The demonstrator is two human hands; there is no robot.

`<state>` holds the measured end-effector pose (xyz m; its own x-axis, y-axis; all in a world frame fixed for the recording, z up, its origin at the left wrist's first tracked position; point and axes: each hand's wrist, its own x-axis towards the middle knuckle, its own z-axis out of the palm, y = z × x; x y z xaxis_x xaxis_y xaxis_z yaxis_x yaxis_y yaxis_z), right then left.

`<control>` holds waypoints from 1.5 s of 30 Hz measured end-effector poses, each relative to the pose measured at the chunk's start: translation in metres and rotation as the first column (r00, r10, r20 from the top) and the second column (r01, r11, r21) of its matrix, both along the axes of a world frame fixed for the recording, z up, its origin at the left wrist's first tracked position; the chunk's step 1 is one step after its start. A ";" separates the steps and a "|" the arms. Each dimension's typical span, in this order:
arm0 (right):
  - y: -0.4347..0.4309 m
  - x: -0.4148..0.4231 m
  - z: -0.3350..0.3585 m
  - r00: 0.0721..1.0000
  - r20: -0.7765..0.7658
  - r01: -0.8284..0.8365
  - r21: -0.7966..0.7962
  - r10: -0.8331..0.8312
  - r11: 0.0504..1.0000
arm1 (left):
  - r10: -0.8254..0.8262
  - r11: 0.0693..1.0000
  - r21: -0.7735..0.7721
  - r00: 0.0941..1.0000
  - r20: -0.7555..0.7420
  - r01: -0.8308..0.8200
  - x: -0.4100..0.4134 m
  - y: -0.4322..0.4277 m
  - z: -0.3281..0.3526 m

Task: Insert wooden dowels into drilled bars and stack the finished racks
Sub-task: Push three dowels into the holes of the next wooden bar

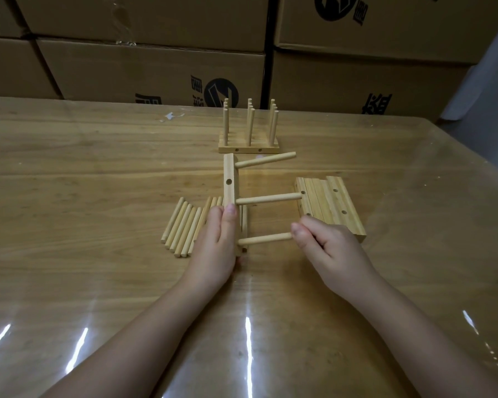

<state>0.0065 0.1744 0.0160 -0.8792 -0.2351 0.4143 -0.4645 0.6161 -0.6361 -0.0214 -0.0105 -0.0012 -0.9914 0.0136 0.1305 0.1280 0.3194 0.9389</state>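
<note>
My left hand (217,242) grips the near end of a drilled wooden bar (230,179) that points away from me above the table. Three dowels stick out of it to the right: a far dowel (266,160), a middle dowel (268,198) and a near dowel (263,239). My right hand (325,248) pinches the free end of the near dowel. Loose dowels (181,228) lie in a row left of my left hand, partly hidden by it. A group of empty drilled bars (332,206) lies to the right. Finished racks (249,136) stand together farther back, dowels upright.
The wooden table (98,173) is covered with a glossy transparent sheet. Stacked cardboard boxes (144,70) form a wall along the far edge. A small scrap of tape (171,116) lies near the back of the table.
</note>
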 end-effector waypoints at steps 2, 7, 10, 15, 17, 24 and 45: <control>0.000 0.001 -0.002 0.999 0.045 0.002 0.000 -0.002 1.000 | -0.010 1.000 -0.005 1.000 -0.003 0.010 0.001 0.000 0.001; -0.003 0.000 -0.005 0.994 0.108 0.011 -0.079 -0.003 0.997 | -0.024 1.000 0.002 1.000 0.015 0.024 0.001 -0.001 0.001; -0.007 0.002 -0.005 0.998 0.061 0.024 -0.146 -0.015 0.989 | -0.044 0.998 0.055 0.998 0.042 0.042 -0.001 -0.001 0.000; -0.004 0.003 0.003 0.993 -0.113 0.022 -0.146 -0.039 0.989 | -0.052 0.987 0.152 0.997 0.062 0.042 -0.004 -0.002 -0.003; -0.004 0.004 0.005 0.983 -0.174 0.034 -0.114 -0.054 0.993 | -0.044 0.986 0.163 0.998 0.056 0.034 -0.005 -0.002 -0.004; -0.005 0.002 0.002 0.975 -0.211 0.065 -0.026 -0.069 0.998 | -0.037 0.989 0.145 0.998 0.047 0.030 -0.005 -0.002 -0.007; -0.016 0.002 -0.005 0.974 0.227 0.075 -0.246 -0.017 0.967 | -0.336 0.703 0.679 0.940 0.056 0.211 -0.009 -0.007 0.002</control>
<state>0.0088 0.1585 0.0107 -0.9629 -0.1059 0.2483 -0.2693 0.4407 -0.8563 -0.0307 -0.0171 0.0006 -0.9641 0.2607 0.0496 -0.0630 -0.4066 0.9114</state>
